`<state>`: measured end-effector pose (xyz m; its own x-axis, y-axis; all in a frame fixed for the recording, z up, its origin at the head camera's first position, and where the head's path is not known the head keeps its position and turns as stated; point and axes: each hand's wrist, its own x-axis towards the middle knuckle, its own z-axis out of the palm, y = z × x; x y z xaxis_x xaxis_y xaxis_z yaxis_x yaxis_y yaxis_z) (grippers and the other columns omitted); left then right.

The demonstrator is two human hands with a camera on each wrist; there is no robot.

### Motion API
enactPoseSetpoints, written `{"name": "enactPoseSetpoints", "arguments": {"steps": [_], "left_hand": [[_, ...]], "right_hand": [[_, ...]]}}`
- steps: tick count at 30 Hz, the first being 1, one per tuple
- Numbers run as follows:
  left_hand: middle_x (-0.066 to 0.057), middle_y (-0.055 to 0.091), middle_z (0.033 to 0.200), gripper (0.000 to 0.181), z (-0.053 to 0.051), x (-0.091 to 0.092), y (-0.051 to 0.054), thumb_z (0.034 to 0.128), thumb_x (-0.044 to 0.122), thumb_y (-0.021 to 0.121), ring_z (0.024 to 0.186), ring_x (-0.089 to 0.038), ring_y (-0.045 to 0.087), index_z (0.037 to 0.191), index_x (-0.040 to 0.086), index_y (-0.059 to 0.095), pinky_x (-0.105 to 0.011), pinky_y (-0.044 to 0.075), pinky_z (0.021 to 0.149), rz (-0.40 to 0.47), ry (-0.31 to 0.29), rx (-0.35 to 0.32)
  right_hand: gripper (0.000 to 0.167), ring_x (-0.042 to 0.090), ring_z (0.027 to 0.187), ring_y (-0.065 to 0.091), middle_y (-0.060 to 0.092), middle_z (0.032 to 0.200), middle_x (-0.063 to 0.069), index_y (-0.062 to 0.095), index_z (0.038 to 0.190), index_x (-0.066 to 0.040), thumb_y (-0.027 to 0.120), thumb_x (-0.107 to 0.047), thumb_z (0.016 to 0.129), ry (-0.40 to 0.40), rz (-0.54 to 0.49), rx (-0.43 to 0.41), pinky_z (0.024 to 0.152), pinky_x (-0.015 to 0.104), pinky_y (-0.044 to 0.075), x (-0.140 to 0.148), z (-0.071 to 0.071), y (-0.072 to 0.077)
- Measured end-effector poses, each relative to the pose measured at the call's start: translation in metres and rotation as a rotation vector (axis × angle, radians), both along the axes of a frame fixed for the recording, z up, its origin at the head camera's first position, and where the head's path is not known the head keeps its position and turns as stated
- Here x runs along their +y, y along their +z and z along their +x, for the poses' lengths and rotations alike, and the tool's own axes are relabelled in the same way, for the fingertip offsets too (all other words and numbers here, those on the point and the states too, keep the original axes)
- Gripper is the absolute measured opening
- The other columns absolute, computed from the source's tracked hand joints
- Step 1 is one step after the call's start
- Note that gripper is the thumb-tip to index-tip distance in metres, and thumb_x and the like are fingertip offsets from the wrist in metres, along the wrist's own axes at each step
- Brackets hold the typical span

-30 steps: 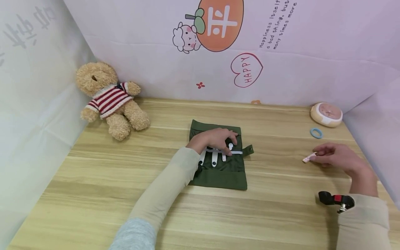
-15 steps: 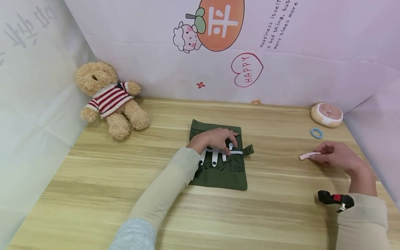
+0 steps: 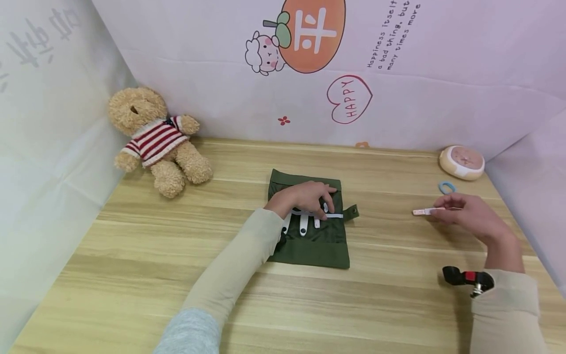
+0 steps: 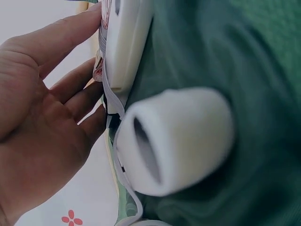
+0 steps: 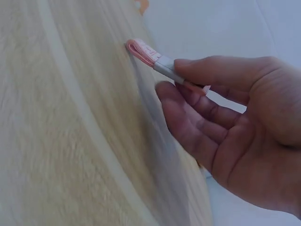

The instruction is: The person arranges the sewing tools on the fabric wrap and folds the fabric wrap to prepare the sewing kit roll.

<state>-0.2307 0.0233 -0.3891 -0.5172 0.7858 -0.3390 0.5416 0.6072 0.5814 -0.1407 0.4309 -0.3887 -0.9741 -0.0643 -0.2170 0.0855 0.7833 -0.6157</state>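
Shifted leftward and slightly toward the wall since the earlier frames are the right hand and the tape it carries, while the left hand keeps its position on the pouch. Thumb and fingertips of the right hand pinch the tape near one end; the tape is pink and white, folded into a flat strip and bound by a pale wrap, its looped end projecting freely. It appears raised above the table, to the right of the pouch and well apart from it. Left fingers are spread, with the thumb at the white band crossing the open green pouch; whether they pinch the band cannot be told. White tools lie under the band, and a tab extends from the pouch's right edge. In the left wrist view, a white piece with a dark slot stands out against the green cloth. Behind the right hand lie a blue ring and a round toy; a bear in a striped shirt sits at the far left.
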Motion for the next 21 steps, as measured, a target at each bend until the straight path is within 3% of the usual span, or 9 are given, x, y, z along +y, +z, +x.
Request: {"name": "enactPoseSetpoints", "arguments": {"steps": [6, 13, 21], "left_hand": [[0.000, 0.027, 0.166, 0.024, 0.001, 0.000, 0.000, 0.0940, 0.017, 0.075, 0.152, -0.025, 0.023, 0.118, 0.016, 0.077, -0.030, 0.036, 0.111, 0.006, 0.001, -0.003], [0.000, 0.029, 0.165, 0.021, 0.001, -0.001, 0.000, 0.0931, 0.015, 0.076, 0.151, -0.024, 0.028, 0.114, 0.016, 0.079, -0.027, 0.042, 0.102, 0.025, 0.011, -0.006], [0.001, 0.029, 0.165, 0.021, 0.002, -0.001, 0.001, 0.0925, 0.014, 0.077, 0.155, -0.020, 0.013, 0.113, 0.016, 0.079, -0.030, 0.036, 0.112, 0.023, 0.026, -0.020]], "right_hand": [[0.038, 0.000, 0.089, 0.057, 0.071, 0.096, -0.006, 0.062, 0.117, -0.001, 0.071, -0.031, 0.097, -0.010, -0.068, 0.055, 0.075, 0.018, 0.043, -0.011, -0.006, 0.004], [0.034, 0.008, 0.085, 0.069, 0.072, 0.093, -0.001, 0.060, 0.117, 0.005, 0.072, -0.020, 0.097, 0.003, -0.245, 0.074, 0.073, 0.020, 0.053, -0.030, -0.013, 0.006], [0.032, 0.010, 0.084, 0.072, 0.071, 0.094, -0.001, 0.059, 0.120, 0.007, 0.072, -0.011, 0.096, 0.030, -0.343, 0.099, 0.073, 0.027, 0.058, -0.045, -0.023, 0.003]]}}
